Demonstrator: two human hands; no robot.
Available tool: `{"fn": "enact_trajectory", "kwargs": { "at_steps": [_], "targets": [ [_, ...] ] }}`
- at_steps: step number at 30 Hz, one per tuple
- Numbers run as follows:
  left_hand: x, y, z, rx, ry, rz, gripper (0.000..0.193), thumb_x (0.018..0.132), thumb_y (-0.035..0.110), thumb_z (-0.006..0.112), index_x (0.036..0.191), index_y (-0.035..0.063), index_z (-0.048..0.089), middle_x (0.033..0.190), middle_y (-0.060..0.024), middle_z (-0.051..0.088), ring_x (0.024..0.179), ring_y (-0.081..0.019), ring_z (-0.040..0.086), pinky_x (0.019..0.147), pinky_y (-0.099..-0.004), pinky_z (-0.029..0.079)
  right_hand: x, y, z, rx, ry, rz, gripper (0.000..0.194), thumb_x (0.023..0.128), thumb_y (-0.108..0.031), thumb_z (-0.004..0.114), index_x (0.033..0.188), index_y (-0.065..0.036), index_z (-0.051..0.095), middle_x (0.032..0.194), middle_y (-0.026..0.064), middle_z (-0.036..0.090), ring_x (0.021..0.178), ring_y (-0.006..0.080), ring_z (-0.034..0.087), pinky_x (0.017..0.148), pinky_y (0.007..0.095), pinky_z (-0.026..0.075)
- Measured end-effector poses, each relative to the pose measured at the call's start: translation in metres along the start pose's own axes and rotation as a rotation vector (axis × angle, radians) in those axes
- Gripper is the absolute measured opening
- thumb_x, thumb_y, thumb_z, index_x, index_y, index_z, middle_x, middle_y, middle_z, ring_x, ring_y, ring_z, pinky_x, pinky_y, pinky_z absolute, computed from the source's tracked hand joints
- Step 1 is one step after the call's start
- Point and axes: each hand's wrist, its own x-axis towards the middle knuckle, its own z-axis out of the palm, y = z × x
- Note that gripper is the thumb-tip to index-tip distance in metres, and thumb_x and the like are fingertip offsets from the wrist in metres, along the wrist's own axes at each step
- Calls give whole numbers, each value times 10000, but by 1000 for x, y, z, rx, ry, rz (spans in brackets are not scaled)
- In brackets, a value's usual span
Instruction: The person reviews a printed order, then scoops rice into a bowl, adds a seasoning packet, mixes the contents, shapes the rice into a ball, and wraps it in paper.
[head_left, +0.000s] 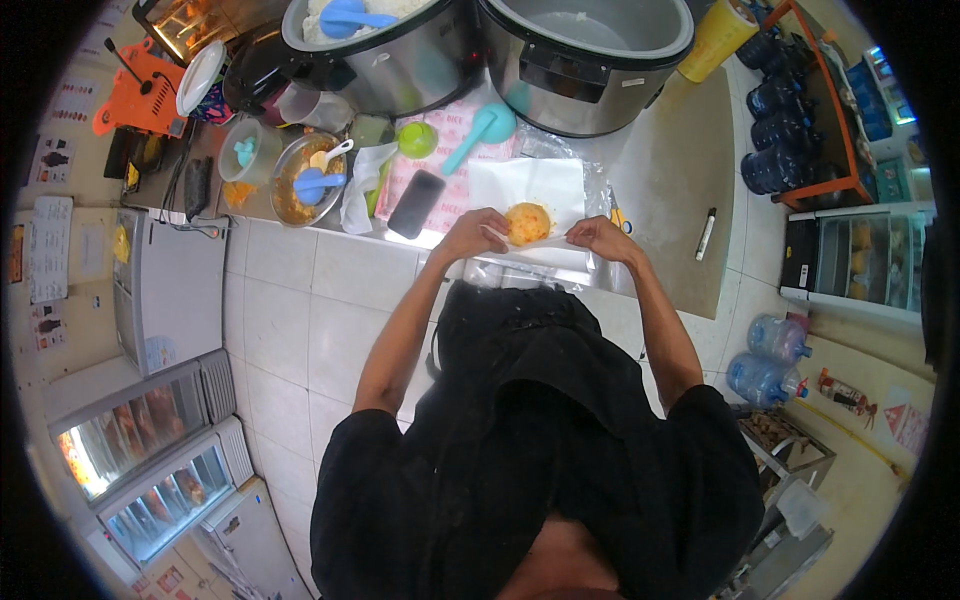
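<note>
A rounded mound of rice with orange topping (528, 223) sits on a sheet of white wrapping paper (525, 180). My right hand (606, 239) pinches the near edge of this paper, to the right of the mound. At the mound's left side, my left hand (474, 235) holds the same near edge, its fingertips close to the food. Between the two hands the edge is slightly lifted against the mound. Beneath and left of the sheet lies pink printed paper (457, 199), with a dark smartphone (417, 204) on it.
A rice cooker (405, 67) with white rice and another open cooker (592, 75) stand behind. A turquoise scoop (495, 124), green cup (417, 140) and metal bowl of orange sauce (289, 199) are nearby. Scissors (620, 217) and a marker (705, 234) lie to the right.
</note>
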Motion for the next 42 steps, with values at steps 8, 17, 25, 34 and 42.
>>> {"fn": "enact_trajectory", "kwargs": {
  "at_steps": [8, 17, 25, 34, 42],
  "targets": [
    [16, -21, -6, 89, 217, 89, 273, 816, 31, 799, 1056, -8, 677, 968, -100, 750, 905, -165, 724, 832, -309, 571, 22, 10, 15, -28, 315, -87, 204, 948, -210, 710, 1020, -19, 719, 936, 87, 730, 851, 162, 619, 829, 322, 497],
    [21, -35, 13, 196, 499, 195, 192, 880, 26, 718, 1064, 5, 668, 931, -129, 735, 906, -227, 716, 821, -354, 543, 41, 18, 28, -124, 450, -88, 229, 948, -224, 702, 1121, -76, 681, 1016, 112, 727, 840, 269, 640, 821, 369, 509],
    [34, -56, 28, 314, 621, 333, 218, 852, 38, 715, 1063, 7, 669, 1046, -167, 691, 956, -328, 667, 867, -412, 510, 43, -2, 48, -548, 608, -63, 339, 849, -250, 776, 1106, -88, 624, 1117, 93, 648, 1063, 318, 602, 897, 440, 472],
    [33, -46, 40, 707, 726, 339, 442, 840, 131, 739, 1244, 62, 573, 1229, -135, 597, 1186, -339, 520, 1043, -479, 359, 49, -9, 56, -466, 676, 13, 358, 778, -206, 794, 1065, -94, 612, 1124, 96, 568, 1079, 306, 556, 874, 475, 427],
    [46, -28, 6, 698, 690, 412, 432, 881, 87, 642, 1302, 38, 555, 1368, -160, 542, 1316, -351, 460, 1112, -513, 333, 69, -6, 3, -412, 669, -123, 309, 850, -147, 746, 1124, -42, 649, 1159, 127, 632, 1082, 308, 604, 953, 410, 484]
  ]
}}
